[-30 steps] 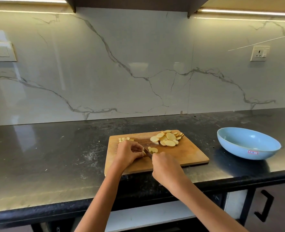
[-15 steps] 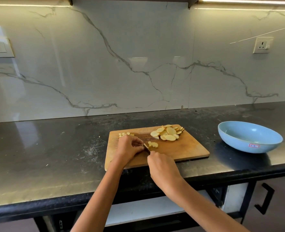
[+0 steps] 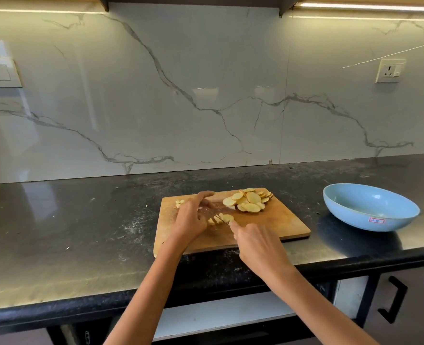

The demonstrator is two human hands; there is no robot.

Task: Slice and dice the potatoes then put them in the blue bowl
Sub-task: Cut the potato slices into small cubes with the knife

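Potato slices, pale yellow and round, lie heaped at the far right part of a rectangular wooden cutting board that sits on the dark speckled stone tabletop. Near the board's middle, a small row of cut potato pieces lies between the two hands. The left hand hovers over the board with its fingers spread and loosely bent, its fingertips just beside those cut pieces; it grips nothing that shows. The right hand is curled around a knife, whose handle it hides; only a short stretch of blade shows, meeting the cut pieces. A few diced bits rest at the board's far left corner, partly behind the left hand. The round light-blue bowl stands on the tabletop well to the right of the board, bearing a small red-and-white sticker on its near wall.
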